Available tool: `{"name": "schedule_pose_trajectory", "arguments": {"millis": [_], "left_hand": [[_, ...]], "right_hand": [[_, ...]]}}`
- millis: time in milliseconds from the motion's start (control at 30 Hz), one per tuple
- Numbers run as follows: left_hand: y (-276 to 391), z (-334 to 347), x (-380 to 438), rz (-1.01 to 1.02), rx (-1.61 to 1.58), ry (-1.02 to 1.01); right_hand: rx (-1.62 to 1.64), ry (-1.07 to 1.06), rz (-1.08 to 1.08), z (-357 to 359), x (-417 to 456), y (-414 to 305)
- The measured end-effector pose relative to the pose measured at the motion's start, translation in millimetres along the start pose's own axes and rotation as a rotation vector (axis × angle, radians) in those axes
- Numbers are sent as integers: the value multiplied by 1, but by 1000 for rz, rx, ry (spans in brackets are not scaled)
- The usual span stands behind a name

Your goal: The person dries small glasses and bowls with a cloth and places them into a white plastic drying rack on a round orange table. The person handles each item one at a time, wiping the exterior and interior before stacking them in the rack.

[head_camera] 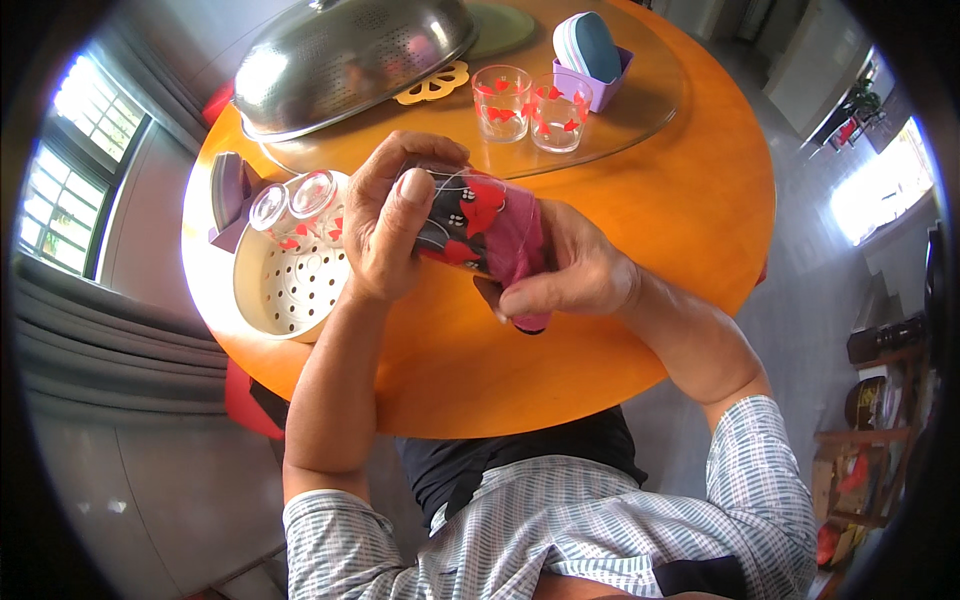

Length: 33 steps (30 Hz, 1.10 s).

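My left hand [397,217] holds a clear glass with red flower prints [480,206] on its side above the table. A dark and pink cloth [517,232] shows inside the glass and bunches out at its right end. My right hand [574,266] grips that cloth at the glass's mouth, thumb in front. Two similar printed glasses stand beyond my hands, one [501,105] beside the other [561,116]. More printed glasses [311,196] lie tilted or upturned in a cream perforated basket [251,300] to the left.
The round orange wooden table [675,225] carries a glass turntable [637,127]. A perforated metal dome cover [352,67], a yellow trivet [435,84] and a purple holder with coasters [615,86] stand at the back. Another purple holder [229,232] is at the left, behind the basket.
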<state>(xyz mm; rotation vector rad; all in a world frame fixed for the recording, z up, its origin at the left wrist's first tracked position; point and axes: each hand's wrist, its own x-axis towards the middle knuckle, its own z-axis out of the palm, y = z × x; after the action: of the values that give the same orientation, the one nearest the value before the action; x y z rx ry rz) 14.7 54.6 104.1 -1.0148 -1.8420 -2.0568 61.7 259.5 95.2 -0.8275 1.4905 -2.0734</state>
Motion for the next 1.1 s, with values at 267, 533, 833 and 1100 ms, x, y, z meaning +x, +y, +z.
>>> {"name": "schedule_pose_trajectory", "arguments": {"millis": [267, 533, 833, 1100], "left_hand": [[-7, -17, 3, -58, -138, 242], [-1, -14, 13, -357, -416, 548], [-10, 9, -5, -474, -168, 233], [3, 27, -12, -97, 151, 139]], "right_hand": [[172, 36, -263, -3, -3, -12], [-1317, 45, -799, -22, -7, -23], [-1759, 310, -849, -8, 11, 1], [-1128, 541, -774, -7, 16, 8]]}}
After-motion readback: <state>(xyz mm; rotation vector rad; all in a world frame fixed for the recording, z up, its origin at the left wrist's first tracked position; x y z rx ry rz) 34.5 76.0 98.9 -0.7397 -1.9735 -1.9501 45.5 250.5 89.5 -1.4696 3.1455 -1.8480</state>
